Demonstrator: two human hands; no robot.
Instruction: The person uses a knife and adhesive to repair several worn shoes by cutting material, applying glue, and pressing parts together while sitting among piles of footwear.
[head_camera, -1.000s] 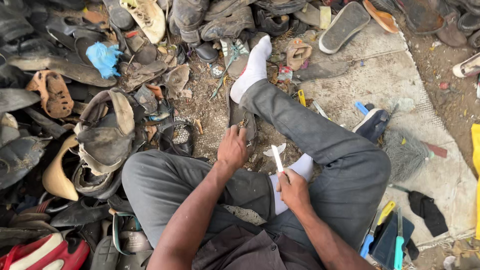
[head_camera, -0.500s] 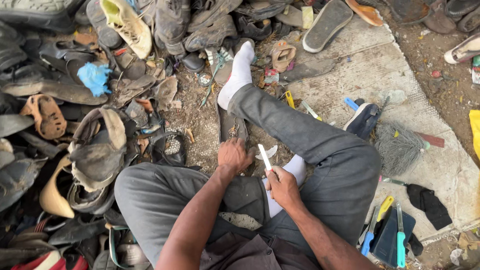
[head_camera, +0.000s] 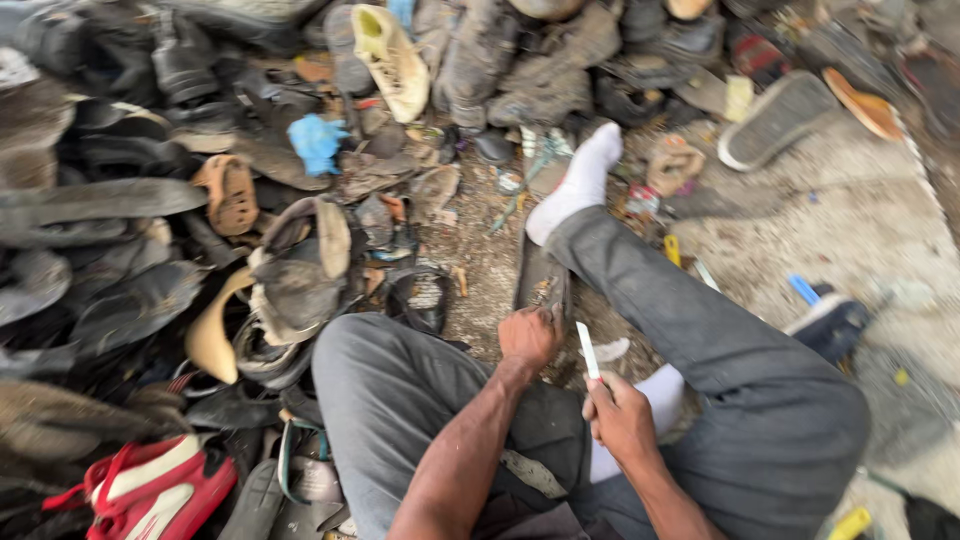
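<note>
- Blade (head_camera: 588, 350), one, white, upright in closed right hand (head_camera: 620, 418)
- left hand (head_camera: 528, 337) curled on dark sole strip (head_camera: 540, 275); grip unclear
- worn shoes (head_camera: 290, 270) heaped left; one blue cloth (head_camera: 318, 142)

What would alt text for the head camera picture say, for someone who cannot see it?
Seen from above, a person sits on the ground in grey trousers, the right hand holding a pale blade and the left hand pressing on a dark strip. Piles of worn shoes lie around.
</note>
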